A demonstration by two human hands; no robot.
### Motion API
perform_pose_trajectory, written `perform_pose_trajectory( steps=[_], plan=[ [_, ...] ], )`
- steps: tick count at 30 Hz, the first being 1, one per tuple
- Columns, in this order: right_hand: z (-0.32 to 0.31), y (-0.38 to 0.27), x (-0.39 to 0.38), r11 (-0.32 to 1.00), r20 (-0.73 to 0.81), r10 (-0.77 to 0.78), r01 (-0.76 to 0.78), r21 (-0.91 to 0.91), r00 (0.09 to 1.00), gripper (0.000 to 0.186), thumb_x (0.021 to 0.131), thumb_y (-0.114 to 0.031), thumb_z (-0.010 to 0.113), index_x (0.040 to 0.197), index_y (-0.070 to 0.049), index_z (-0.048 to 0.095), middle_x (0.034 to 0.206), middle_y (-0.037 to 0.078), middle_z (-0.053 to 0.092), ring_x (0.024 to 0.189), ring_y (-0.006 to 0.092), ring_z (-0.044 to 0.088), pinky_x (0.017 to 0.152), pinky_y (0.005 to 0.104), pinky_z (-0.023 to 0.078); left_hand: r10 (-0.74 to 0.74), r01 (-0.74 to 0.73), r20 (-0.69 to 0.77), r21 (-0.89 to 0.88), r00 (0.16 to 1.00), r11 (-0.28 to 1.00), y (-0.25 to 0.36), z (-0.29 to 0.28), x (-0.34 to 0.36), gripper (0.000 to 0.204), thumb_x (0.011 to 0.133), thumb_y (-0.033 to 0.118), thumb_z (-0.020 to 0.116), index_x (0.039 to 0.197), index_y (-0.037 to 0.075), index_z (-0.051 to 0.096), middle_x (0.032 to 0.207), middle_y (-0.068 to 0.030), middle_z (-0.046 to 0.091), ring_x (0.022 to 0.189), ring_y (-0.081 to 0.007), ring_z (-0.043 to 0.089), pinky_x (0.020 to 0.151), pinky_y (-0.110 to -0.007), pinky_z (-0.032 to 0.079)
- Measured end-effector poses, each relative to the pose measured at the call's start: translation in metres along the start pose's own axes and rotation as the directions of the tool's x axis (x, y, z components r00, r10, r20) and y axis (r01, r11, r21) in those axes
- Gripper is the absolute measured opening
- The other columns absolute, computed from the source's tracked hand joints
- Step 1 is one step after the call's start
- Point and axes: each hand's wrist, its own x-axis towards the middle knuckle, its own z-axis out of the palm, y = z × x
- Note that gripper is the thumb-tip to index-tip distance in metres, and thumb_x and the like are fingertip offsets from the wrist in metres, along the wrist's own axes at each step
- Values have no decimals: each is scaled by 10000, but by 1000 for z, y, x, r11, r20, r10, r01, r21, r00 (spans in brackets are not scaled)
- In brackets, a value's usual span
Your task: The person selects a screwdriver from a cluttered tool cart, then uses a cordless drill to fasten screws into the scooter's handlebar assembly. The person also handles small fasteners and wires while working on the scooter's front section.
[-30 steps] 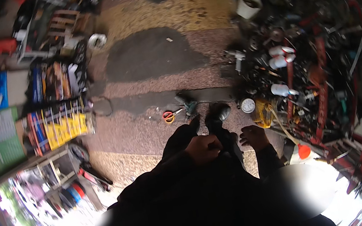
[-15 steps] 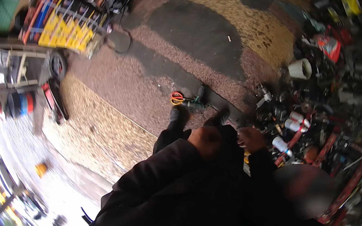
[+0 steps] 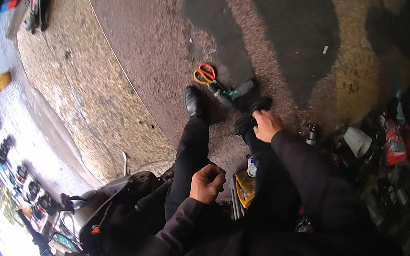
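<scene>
My left hand (image 3: 207,184) is above my left thigh, its fingers curled in and the thumb pressed against them. Whether anything small is inside does not show. Farther forward and to the right, my right hand (image 3: 267,126) reaches down by my right foot, fingers bent against a dark part at the black shoe (image 3: 261,103). What they grip there is hidden. Just beyond my feet lies a teal and black cordless power tool (image 3: 234,94). Scissors (image 3: 206,75) with a red and a yellow handle lie against it. My left shoe (image 3: 193,101) stands beside them.
A parked motorcycle (image 3: 108,222) stands close on my left. Between my legs is a yellow package (image 3: 246,188). Cluttered parts, a white tub (image 3: 358,141) and a red bag (image 3: 394,142) lie at right. Dark patches stain the ground ahead. A yellow container (image 3: 4,81) stands far left.
My view has turned and shifted. My hands, close together before, are apart: the right has reached forward to my foot, the left stays near my lap. The motorcycle has come into view.
</scene>
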Motion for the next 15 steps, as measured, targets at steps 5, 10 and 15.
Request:
perform_pose_trajectory(
  steps=[5,10,15],
  plan=[
    [80,32,132,941,77,-203,217,-260,976,278,813,-83,625,1088,-43,612,1072,167,629,1079,358,575,919,499,461,0,17,36,-467,999,884,-35,-29,86,31,924,-9,633,955,-3,639,854,-27,657,727,-79,603,654,-234,512],
    [155,61,209,748,77,-384,359,-558,920,410,865,-119,578,1270,-52,583,1130,129,594,1127,332,531,1041,544,379,-21,64,74,-652,997,756,-30,-63,95,72,942,-24,636,1014,-27,638,920,-64,674,798,-96,629,738,-234,527],
    [183,75,248,688,188,-392,423,-590,900,399,917,-111,513,1311,-58,554,1081,110,589,1039,304,566,993,478,431,-16,17,9,-726,1000,688,-12,-85,105,47,957,-44,594,980,-9,615,898,-8,611,772,-43,540,689,-220,467]
  ],
)
